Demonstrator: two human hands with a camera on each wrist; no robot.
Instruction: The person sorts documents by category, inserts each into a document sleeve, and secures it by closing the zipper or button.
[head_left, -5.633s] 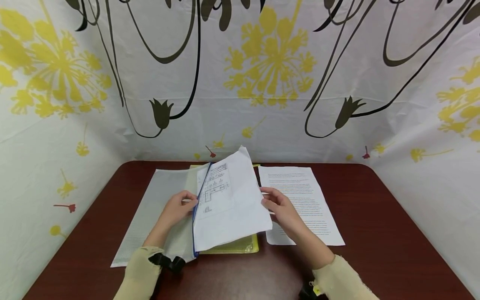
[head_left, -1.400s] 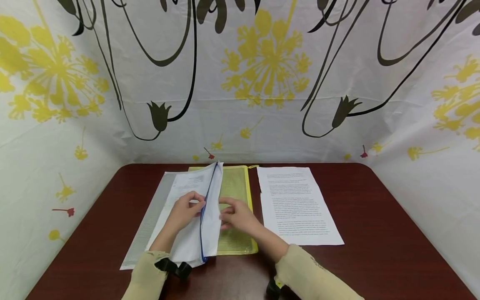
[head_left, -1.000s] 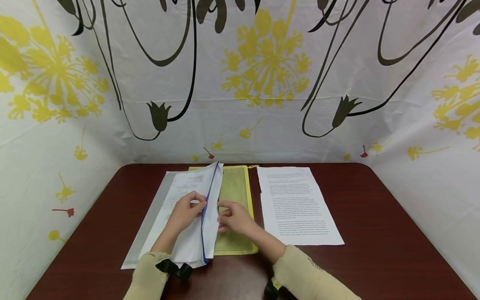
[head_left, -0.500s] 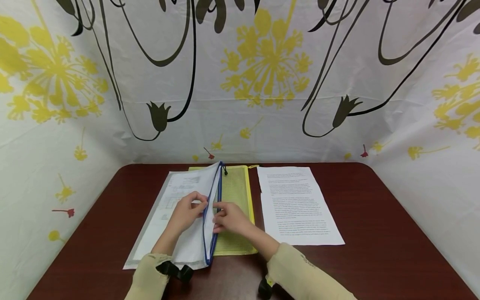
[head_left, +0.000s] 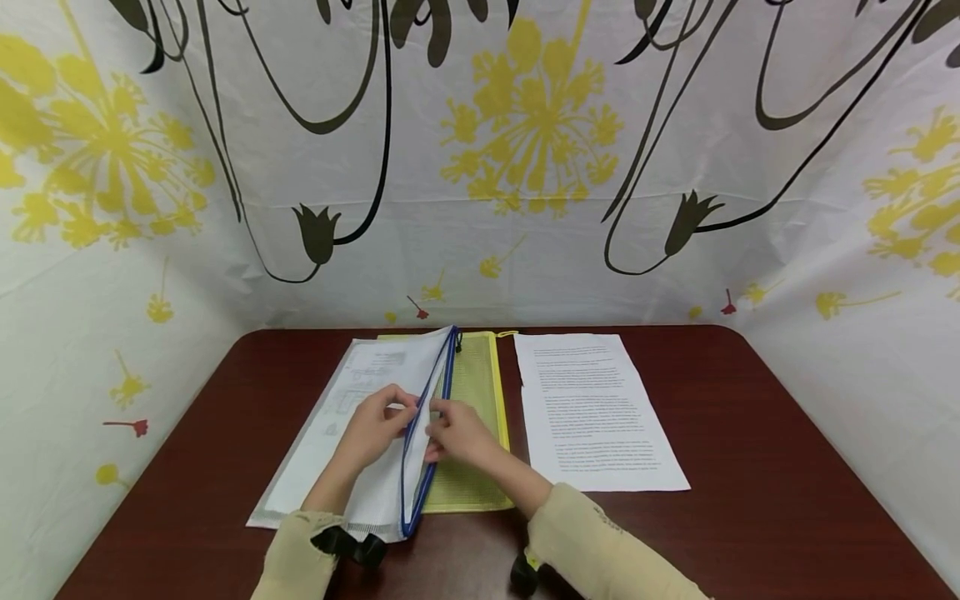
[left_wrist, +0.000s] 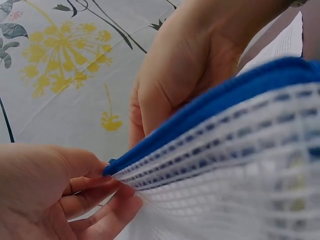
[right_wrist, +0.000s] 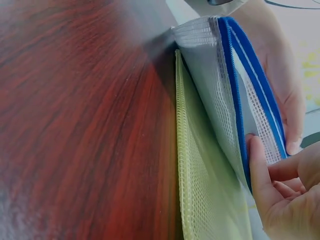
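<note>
A white mesh zip pouch [head_left: 382,527] with blue zipper edges lies tilted up, its long side unzipped. Sheets of paper [head_left: 417,467] sit inside, and printed drawings show faintly through the mesh. My left hand [head_left: 378,422] pinches the near zipper edge between thumb and fingers and lifts it from the other edge. At the opening, my right hand [head_left: 461,433] holds the paper's edge with bent fingers; in the right wrist view its thumb [right_wrist: 256,155] lies right at the lower zipper edge. The fingertips are partly hidden by the pouch.
Under the pouch, a yellow mesh pouch [head_left: 480,467] lies flat on the dark red table [head_left: 750,467]. A printed sheet [head_left: 600,417] lies to its right. A white cloth [head_left: 562,275] with flower patterns hangs behind and beside the table.
The paper stood out of the pouch and then slid left into it. My right hand has followed it left to the opening; the zipper edges now stand apart, with the left hand still gripping one.
</note>
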